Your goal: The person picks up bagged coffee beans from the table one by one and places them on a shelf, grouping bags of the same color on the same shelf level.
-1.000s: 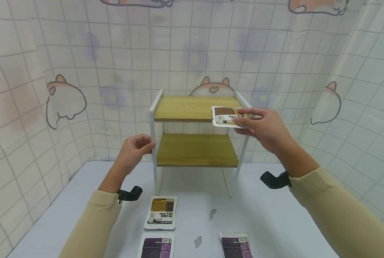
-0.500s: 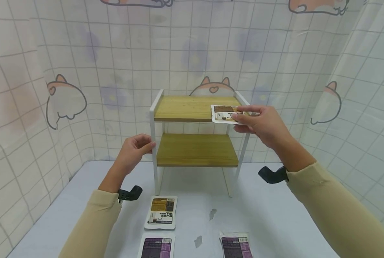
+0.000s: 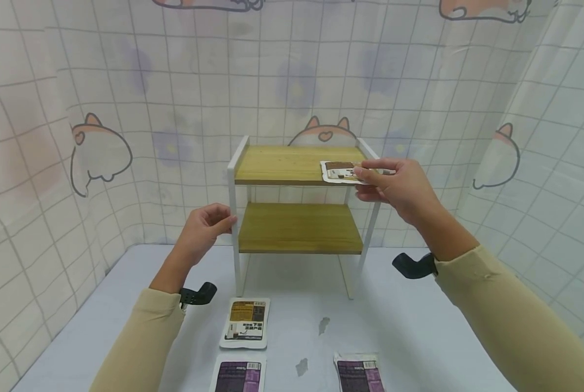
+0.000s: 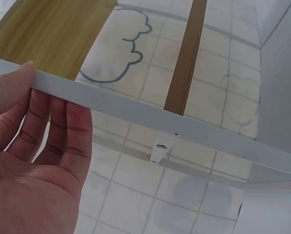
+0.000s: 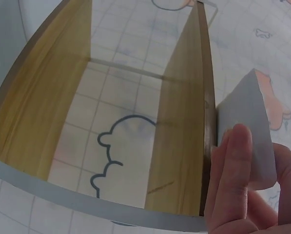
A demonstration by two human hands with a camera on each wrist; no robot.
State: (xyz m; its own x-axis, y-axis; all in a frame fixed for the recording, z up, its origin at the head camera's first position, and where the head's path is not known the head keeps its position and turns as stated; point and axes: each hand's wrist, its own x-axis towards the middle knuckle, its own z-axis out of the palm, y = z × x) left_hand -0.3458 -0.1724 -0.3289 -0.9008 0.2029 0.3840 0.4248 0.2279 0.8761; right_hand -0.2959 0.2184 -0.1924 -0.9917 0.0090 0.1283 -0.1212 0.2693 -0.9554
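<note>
A two-tier shelf with wooden boards and a white frame [image 3: 234, 239] stands on the table. My left hand [image 3: 202, 228] pinches its left front post; the left wrist view shows the thumb on one side of the white post [image 4: 121, 105] and fingers on the other. My right hand [image 3: 404, 188] grips a flat brown-and-white packet [image 3: 338, 171] by its right end, thumb on top. The packet lies at the front right edge of the top board [image 3: 282, 163]. In the right wrist view its pale underside [image 5: 245, 126] is beside that board's edge, fingers [image 5: 238, 151] beneath it.
A yellow-and-black packet [image 3: 245, 324] lies on the white table [image 3: 394, 326] before the shelf's left leg. Two purple packets, one left [image 3: 238, 375] and one right [image 3: 359, 374], lie nearer, cut by the frame. The lower board [image 3: 299, 228] sits below. A grid-patterned curtain [image 3: 184, 81] hangs behind.
My right hand has moved slightly up and forward. The packet has tipped flatter and come down onto the top board's front edge. My left hand has stayed on the post.
</note>
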